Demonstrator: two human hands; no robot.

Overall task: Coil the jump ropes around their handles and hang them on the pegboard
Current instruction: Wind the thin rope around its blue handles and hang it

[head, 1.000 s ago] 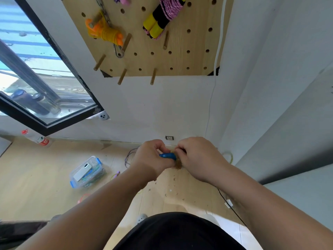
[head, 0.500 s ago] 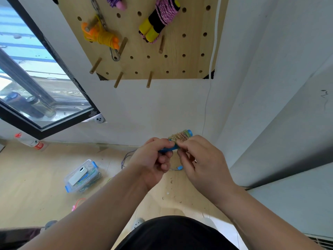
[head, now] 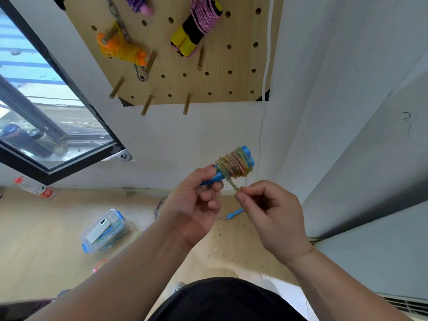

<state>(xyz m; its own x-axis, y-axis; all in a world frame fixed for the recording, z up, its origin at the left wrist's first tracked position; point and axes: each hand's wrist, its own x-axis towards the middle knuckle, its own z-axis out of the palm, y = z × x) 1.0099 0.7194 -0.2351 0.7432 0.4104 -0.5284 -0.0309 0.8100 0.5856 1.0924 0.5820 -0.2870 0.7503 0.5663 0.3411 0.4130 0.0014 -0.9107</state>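
The 2 blue handles (head: pixel 215 176) are held side by side by the left hand (head: pixel 196 205), whose fingers are curled tight round their lower end. The handles are pointed up and to the right, past the fingertips. Just beyond those fingertips, a speckled yellow and orange rope (head: pixel 232 164) is wound many times round both handles, near their top ends. A short loose piece (head: pixel 233 184) of the rope is led down from the coil to the right hand (head: pixel 271 212), where it is pinched between the thumb and the first finger. The other fingers of that hand are curled in toward the palm. The 2 hands are held near each other but apart. High above the fingers, a wooden pegboard (head: pixel 213 86) is fixed on the white wall. 3 other wound-up ropes are hung on it: an orange one (head: pixel 122 48), a pink one (head: pixel 203 15) with yellow and black handles, and a purple one (head: pixel 139 3) cut off by the top edge. Far below the fingers, on the wooden floor, a clear box (head: pixel 104 230) with blue clips is seen to the left.
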